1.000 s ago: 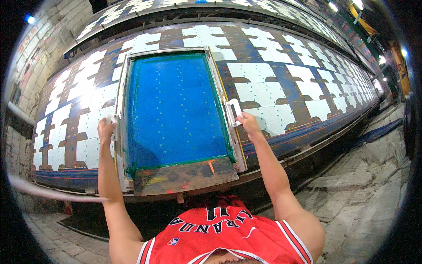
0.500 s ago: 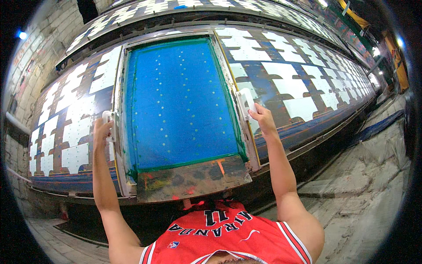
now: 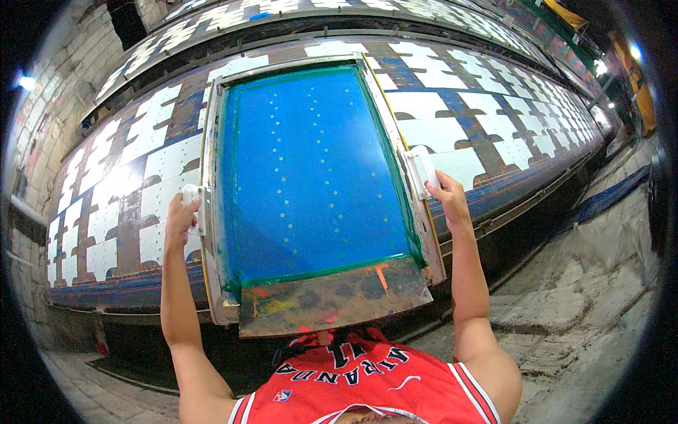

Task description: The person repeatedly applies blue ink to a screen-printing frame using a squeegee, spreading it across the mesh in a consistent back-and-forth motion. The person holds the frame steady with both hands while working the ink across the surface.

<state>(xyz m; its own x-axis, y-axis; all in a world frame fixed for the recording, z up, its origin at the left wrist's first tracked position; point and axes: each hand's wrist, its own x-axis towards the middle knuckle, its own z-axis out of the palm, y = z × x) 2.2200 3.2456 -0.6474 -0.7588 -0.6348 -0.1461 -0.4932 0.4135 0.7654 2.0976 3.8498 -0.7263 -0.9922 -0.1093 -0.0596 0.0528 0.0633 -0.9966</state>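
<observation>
Between my hands is a screen printing frame (image 3: 212, 141) with a blue mesh (image 3: 318, 162) bordered in green. Two lines of pale dots run down the mesh. My left hand (image 3: 182, 219) is closed round the white handle (image 3: 191, 193) on the frame's left side. On the opposite side, my right hand (image 3: 450, 198) grips the lower part of another white handle (image 3: 424, 168). A paint-stained board (image 3: 332, 297) juts from the frame's near end toward my red jersey. The frame lies over a long table, hiding what is beneath it.
White cut pieces (image 3: 431, 116) lie in rows on the long dark table (image 3: 487, 173) on both sides of the frame. A similar table (image 3: 282, 21) runs behind. A brick wall (image 3: 49, 106) stands at left, and rough floor (image 3: 565, 297) stretches along the right.
The frame has moved to the right over the table, with both hands still on its handles. More white pieces show at its left and beyond its far end.
</observation>
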